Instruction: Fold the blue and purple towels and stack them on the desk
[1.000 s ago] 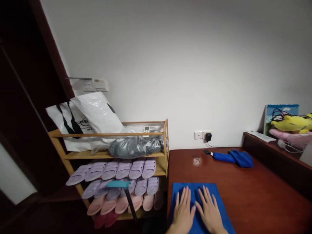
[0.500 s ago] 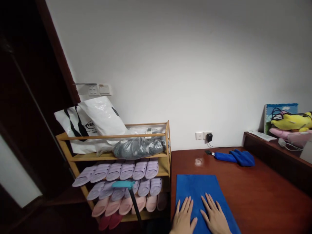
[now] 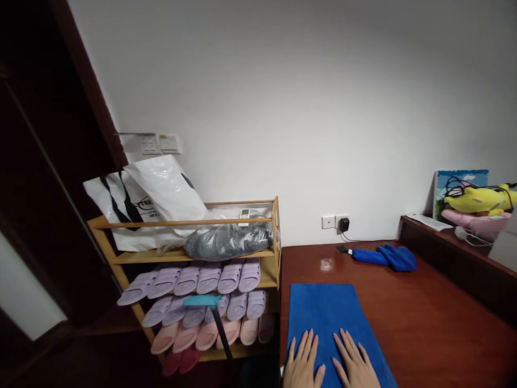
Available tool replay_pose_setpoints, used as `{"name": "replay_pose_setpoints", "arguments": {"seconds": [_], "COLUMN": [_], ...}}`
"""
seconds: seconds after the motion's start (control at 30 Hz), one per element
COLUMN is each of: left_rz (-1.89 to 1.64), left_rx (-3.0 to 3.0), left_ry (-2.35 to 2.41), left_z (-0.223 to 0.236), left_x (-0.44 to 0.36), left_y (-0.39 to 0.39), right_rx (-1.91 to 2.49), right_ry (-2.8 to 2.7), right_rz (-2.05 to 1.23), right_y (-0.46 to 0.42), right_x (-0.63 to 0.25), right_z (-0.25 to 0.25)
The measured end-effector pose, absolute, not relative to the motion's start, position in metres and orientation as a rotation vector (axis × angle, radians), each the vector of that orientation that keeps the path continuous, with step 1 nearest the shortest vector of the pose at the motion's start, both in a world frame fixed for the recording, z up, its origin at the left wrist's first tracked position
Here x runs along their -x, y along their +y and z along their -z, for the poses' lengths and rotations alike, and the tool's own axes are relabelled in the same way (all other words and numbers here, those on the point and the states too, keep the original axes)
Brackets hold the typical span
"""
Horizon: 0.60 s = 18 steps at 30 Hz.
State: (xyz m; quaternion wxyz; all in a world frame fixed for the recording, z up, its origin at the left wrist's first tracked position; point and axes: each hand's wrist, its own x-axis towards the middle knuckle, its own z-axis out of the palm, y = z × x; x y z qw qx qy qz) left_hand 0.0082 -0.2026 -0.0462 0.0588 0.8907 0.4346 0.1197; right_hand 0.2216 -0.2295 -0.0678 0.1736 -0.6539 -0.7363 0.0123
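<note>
A blue cloth [image 3: 321,307] lies spread flat along the left side of the reddish-brown wooden table [image 3: 428,318]. On its near left part rests my left hand [image 3: 302,364], palm down with the fingers stretched out. My right hand [image 3: 355,364] lies flat on the same cloth a short way to the right, its fingers spread. Neither hand grips anything. The cloth's near edge is out of view. Farther back on the table is a second blue cloth [image 3: 399,257], bunched and twisted, with a small white tag at its left end.
Left of the table stands a wooden rack [image 3: 278,253] with rows of lilac slippers [image 3: 208,277] and pink ones. A white bag [image 3: 165,186] sits on top. A turquoise-headed tool [image 3: 202,300] leans before it. A raised ledge [image 3: 460,242] at right holds a yellow plush toy [image 3: 480,199].
Both hands have slid slightly toward me over the cloth, fingers still outstretched. The whole view has shifted a little; the cloth stays flat.
</note>
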Motion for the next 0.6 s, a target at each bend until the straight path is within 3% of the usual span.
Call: {"name": "replay_pose_setpoints", "arguments": {"seconds": [0.43,0.6], "left_rz": [-0.217,-0.234], "left_rx": [-2.402,-2.325], "left_ry": [1.606,1.975], "left_z": [0.025,0.057], "left_x": [0.020,0.013], "left_y": [-0.224,-0.245], "right_rx": [1.853,1.877], "right_ry": [-2.011,-1.865], "right_rz": [0.100,0.379], "right_y": [-0.271,-0.284], "right_x": [-0.296,-0.280], "right_z": [0.080,0.107]}}
